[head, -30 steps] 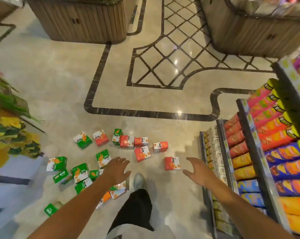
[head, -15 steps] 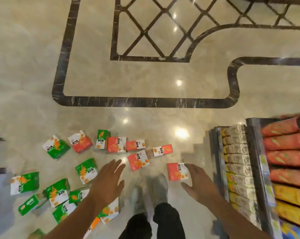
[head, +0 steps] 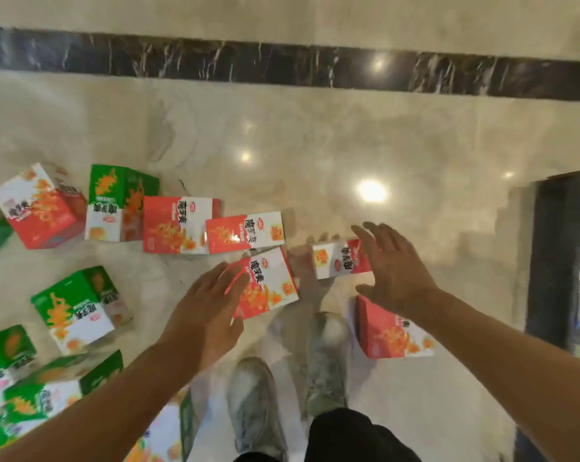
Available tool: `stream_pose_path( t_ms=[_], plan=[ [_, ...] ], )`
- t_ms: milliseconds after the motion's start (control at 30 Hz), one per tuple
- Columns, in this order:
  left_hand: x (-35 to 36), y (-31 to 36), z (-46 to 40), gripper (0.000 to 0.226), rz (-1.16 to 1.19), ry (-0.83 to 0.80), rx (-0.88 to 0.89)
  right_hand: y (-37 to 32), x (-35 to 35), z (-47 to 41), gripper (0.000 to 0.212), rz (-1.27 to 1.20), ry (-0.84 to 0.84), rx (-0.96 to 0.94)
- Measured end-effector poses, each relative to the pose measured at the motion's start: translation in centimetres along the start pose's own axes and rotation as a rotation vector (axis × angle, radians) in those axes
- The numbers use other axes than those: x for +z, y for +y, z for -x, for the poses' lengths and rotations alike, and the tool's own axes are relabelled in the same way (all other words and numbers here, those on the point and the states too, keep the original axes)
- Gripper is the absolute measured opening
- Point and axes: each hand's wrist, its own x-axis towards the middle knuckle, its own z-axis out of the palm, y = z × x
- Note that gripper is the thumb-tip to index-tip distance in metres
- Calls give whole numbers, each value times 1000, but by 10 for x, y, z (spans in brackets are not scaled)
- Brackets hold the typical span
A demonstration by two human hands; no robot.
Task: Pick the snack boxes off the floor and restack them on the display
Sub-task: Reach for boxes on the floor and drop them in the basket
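Reaching down over the scatter, both hands are spreading wide and holding nothing: the left hand (head: 212,305) is hovering with straight fingers over the near corner of a red snack box (head: 268,281), and the right hand (head: 391,271) is hanging with splayed fingers above a second red box (head: 338,260), with a third red box (head: 391,331) lying just under its wrist. None of the boxes is being grasped yet. They are looking like light, stiff printed cartons, probably glossy and a little slippery, so pinching across two opposite side faces should be safer than pressing the broad printed panel, which may dent. More red boxes are lying just beyond the left fingertips, and green boxes (head: 78,305) are crowding outboard of the left forearm. Between the hands, the person's shoes (head: 325,358) are standing on polished floor (head: 348,135), which is lying open ahead of both palms. Outboard of the right arm, a dark shelf edge (head: 548,255) is limiting the sideways swing.
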Motion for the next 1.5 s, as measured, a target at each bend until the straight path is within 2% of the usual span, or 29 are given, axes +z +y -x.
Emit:
stream_pose_path(
  t_ms=[100, 167, 267, 467, 600, 667, 733, 800, 933, 1167, 1267, 1367, 1500],
  plan=[
    [16, -20, -15, 77, -40, -1, 82, 2, 23, -31, 109, 112, -46, -55],
    [15, -32, -22, 77, -39, 23, 106, 3, 31, -41, 89, 131, -9, -78],
    [7, -43, -27, 85, -13, 37, 38, 0, 26, -39, 63, 119, 18, -36],
    [-16, -46, -74, 105, 85, 64, -157, 0, -3, -11, 60, -54, 52, 48],
    [9, -40, -119, 121, 60, 40, -283, 5, -4, -3, 62, -156, 49, 91],
    [30, -39, -128, 103, -9, 18, -274, 5, 4, 3, 60, -246, 63, 126],
    [37, -38, -130, 73, -33, 104, -286, 4, 9, 12, 58, -316, 72, 159],
    [26, -31, -120, 59, 19, 135, -329, 2, 9, 25, 60, -367, 87, 179],
    [-35, -9, -69, 60, 257, 159, -377, -15, -28, 71, 65, -478, 94, 274],
    [-209, 61, 91, 71, 725, 338, -542, -87, -186, 217, 84, -744, 116, 316],
    [-298, 101, 161, 66, 954, 419, -580, -118, -246, 291, 76, -828, 198, 329],
    [-382, 138, 223, 61, 1042, 494, -590, -145, -297, 361, 67, -872, 311, 337],
    [-450, 174, 307, 65, 1060, 596, -676, -174, -342, 441, 64, -897, 429, 303]
  ],
)
